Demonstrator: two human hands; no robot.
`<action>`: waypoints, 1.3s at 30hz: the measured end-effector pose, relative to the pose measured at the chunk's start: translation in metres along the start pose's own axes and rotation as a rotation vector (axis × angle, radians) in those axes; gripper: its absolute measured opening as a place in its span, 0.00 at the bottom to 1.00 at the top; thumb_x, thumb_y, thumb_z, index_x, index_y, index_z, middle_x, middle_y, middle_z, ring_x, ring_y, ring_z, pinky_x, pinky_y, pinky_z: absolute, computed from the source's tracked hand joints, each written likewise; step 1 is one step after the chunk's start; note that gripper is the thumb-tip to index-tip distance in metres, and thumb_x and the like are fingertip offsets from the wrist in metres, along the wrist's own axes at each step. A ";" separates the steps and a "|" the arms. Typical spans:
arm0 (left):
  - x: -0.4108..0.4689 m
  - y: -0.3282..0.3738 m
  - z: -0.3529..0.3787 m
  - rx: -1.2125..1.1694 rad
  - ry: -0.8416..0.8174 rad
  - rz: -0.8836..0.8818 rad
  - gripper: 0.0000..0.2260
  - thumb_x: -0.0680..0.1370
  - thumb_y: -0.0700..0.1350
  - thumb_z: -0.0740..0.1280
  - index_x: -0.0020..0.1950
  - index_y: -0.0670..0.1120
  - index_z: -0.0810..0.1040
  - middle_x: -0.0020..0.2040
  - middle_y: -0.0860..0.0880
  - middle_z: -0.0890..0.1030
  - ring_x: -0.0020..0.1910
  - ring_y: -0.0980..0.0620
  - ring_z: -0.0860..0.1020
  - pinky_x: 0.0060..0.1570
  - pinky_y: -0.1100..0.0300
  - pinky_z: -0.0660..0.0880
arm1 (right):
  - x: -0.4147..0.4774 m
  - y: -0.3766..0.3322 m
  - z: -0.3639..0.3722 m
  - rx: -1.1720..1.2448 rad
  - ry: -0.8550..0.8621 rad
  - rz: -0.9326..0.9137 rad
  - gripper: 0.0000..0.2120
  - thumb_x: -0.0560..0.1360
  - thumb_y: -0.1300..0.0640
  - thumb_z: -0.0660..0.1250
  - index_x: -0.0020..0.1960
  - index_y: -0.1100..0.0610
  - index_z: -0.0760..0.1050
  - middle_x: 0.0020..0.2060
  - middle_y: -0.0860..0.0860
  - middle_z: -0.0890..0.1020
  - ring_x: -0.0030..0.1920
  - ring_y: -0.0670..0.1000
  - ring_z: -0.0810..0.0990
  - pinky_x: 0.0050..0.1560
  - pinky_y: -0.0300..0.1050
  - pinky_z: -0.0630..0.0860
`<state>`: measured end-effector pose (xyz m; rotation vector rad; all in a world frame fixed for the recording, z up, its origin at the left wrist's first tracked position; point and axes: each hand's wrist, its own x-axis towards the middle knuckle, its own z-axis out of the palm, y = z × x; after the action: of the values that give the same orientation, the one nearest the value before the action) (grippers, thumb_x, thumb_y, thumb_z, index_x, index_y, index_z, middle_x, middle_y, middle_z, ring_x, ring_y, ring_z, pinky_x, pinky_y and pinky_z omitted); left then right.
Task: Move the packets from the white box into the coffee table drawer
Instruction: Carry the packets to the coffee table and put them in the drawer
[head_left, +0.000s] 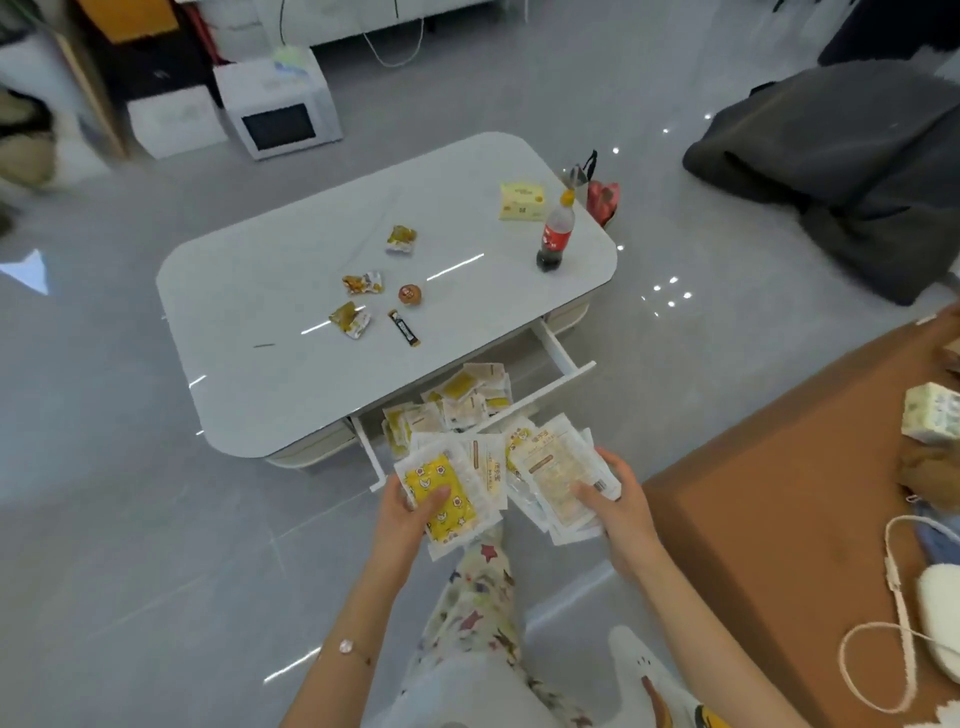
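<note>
Two fanned stacks of packets are held at the lower centre of the frame, just in front of the pulled-out drawer of the desk. The left hand grips the yellow-topped stack, with its thumb lying across the bright yellow packet on top and its fingers beneath. The right hand grips the pale stack from its right side, thumb on the top packet, which is printed in cream and beige. The stacks meet at their inner edges, while the hands are apart, one at each outer side.

Inside the drawer lies a loose heap of packets, yellow and white mixed, and its far part is hidden under the desk top. Toward the upper right of the desk a cola bottle stands upright near a yellow carton. Around the middle of the desk lie three crumpled snack wrappers, a round brown thing and a dark stick sachet.

A patterned trouser leg shows below the hands, and a brown surface fills the lower right of the frame. At the upper left a white appliance with a dark window stands on the floor.
</note>
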<state>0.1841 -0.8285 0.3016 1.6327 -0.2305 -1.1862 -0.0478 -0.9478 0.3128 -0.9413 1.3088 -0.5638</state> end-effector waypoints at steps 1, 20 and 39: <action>0.014 0.003 0.001 -0.006 0.012 0.002 0.21 0.74 0.39 0.72 0.64 0.48 0.71 0.54 0.48 0.82 0.51 0.50 0.82 0.44 0.58 0.81 | 0.017 -0.006 0.004 -0.021 -0.016 0.000 0.21 0.71 0.63 0.74 0.60 0.51 0.73 0.56 0.55 0.81 0.55 0.57 0.82 0.53 0.56 0.80; 0.328 -0.089 0.030 -0.162 0.315 -0.352 0.24 0.73 0.40 0.72 0.67 0.48 0.69 0.58 0.44 0.80 0.54 0.45 0.81 0.51 0.45 0.80 | 0.395 0.039 0.077 -0.449 -0.265 0.205 0.22 0.73 0.62 0.71 0.63 0.50 0.70 0.59 0.52 0.77 0.57 0.52 0.79 0.52 0.51 0.81; 0.450 -0.232 0.029 0.378 0.493 -0.301 0.28 0.79 0.45 0.65 0.76 0.50 0.56 0.74 0.45 0.63 0.68 0.45 0.69 0.63 0.50 0.70 | 0.551 0.202 0.145 -0.757 -0.332 0.198 0.33 0.74 0.66 0.67 0.74 0.51 0.61 0.69 0.50 0.71 0.66 0.51 0.70 0.66 0.48 0.71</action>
<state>0.2907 -1.0425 -0.1457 2.2992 0.1198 -0.9517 0.1761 -1.2476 -0.1614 -1.4232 1.2990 0.2717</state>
